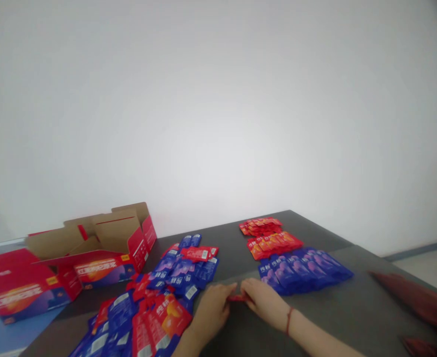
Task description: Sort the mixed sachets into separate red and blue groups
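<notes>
My left hand (215,303) and my right hand (260,298) meet over the front of the dark table. Between their fingertips they pinch a red sachet (236,298), of which only a thin strip shows. A mixed heap of blue sachets (183,267) and red sachets (168,317) lies just left of my left hand. Beyond my right hand, overlapping blue sachets (303,270) form a fanned row. Behind that row lie a fanned row of red sachets (274,244) and another red group (261,226).
Open printed cardboard boxes (103,270) stand at the left, one (25,287) nearer the corner. The dark table (237,332) reaches back to a white wall (218,124). Blurred dark-red shapes (415,297) lie at the right edge; I cannot tell what they are.
</notes>
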A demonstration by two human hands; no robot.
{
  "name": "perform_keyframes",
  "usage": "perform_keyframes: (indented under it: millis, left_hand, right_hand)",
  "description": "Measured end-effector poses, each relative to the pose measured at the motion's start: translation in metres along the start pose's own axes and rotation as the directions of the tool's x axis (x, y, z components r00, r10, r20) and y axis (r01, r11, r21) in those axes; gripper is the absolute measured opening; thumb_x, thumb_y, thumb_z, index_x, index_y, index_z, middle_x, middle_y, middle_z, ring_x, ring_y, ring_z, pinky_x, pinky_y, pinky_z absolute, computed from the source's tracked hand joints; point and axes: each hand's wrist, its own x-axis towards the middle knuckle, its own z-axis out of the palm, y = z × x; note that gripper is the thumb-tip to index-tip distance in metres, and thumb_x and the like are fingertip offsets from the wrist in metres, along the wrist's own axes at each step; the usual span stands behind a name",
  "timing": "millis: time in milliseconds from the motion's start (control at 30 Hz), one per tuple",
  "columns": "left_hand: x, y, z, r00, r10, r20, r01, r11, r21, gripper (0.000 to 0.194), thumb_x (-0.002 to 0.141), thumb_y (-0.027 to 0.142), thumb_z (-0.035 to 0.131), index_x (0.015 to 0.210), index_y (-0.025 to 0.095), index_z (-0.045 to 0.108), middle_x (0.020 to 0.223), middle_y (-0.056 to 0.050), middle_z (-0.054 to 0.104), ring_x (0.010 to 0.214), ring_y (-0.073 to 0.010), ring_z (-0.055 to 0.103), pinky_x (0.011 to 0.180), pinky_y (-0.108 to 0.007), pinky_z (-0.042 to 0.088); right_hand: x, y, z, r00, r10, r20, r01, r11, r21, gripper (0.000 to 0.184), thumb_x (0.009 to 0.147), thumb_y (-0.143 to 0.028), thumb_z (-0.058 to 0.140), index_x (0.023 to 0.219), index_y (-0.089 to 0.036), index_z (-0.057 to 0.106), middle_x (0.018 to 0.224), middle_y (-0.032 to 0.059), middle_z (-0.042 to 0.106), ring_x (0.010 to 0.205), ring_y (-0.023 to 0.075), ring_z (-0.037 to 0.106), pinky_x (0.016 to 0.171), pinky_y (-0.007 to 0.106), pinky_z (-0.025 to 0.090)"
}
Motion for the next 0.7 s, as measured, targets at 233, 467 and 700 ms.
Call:
perform_keyframes:
  millis: [233,467,700]
  left_hand:
    - [0.002,0.016,0.028,0.981,-0.122,0.150,0.090,0.975,0.205,0.078,0.063,0.005,0.039,0.140,0.008,0.032,0.146,-0.009,0.034,0.134,-0.0185,0.030,0.112,-0.033,0.020]
    - [0.007,0.011,0.016,0.980,-0.186,0.075,0.163,0.956,0.243,0.055,0.078,0.006,0.033,0.129,0.016,0.049,0.123,-0.010,0.060,0.113,-0.0196,0.055,0.100,-0.031,0.039]
    - [0.009,-0.003,0.017,0.985,-0.141,-0.097,0.138,0.990,-0.038,0.046,0.082,0.014,0.033,0.120,0.023,0.059,0.118,-0.005,0.064,0.107,-0.0195,0.059,0.095,-0.032,0.044]
  right_hand:
    - [-0.001,-0.006,0.034,0.998,-0.059,0.031,0.055,0.991,0.123,0.044,0.079,-0.009,0.040,0.120,-0.011,0.055,0.123,0.0151,0.057,0.117,0.0226,0.049,0.102,0.034,0.034]
    - [0.002,0.006,0.012,0.994,-0.113,-0.009,0.113,0.978,0.175,0.045,0.080,-0.010,0.042,0.121,-0.018,0.058,0.113,0.0088,0.065,0.106,0.0215,0.057,0.095,0.032,0.041]
    - [0.002,0.013,-0.016,0.995,-0.096,-0.024,0.099,0.961,0.257,0.034,0.088,-0.023,0.040,0.111,-0.022,0.066,0.109,0.0067,0.068,0.100,0.0217,0.062,0.089,0.031,0.045]
